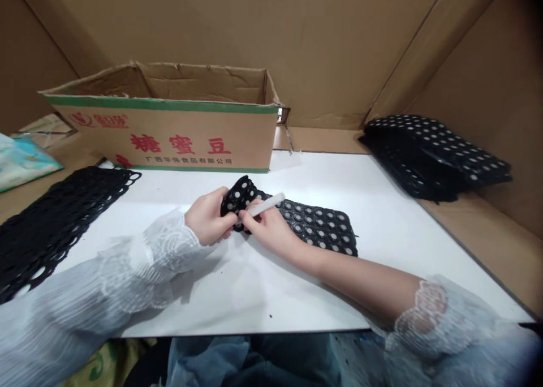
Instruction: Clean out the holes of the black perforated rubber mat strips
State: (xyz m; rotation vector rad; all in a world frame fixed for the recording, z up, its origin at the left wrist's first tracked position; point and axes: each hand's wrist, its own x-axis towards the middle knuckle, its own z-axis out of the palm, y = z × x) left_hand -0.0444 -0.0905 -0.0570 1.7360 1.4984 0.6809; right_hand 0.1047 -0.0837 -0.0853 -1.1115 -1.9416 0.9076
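A black sheet with rows of pale round dots (324, 227) lies on the white table, its left end lifted and bent over. My left hand (211, 217) is closed around that raised end. Close beside it, my right hand (271, 227) pinches a slim white stick-like tool (267, 204), tilted up to the right. The tool's lower tip is hidden between the fingers at the bent part of the sheet.
Behind my hands stands an open cardboard box (169, 135) with red lettering. Black perforated sheets (55, 217) are stacked at the left, near a blue-green plastic packet (27, 160). A pile of dotted black sheets (436, 155) rests at the right edge.
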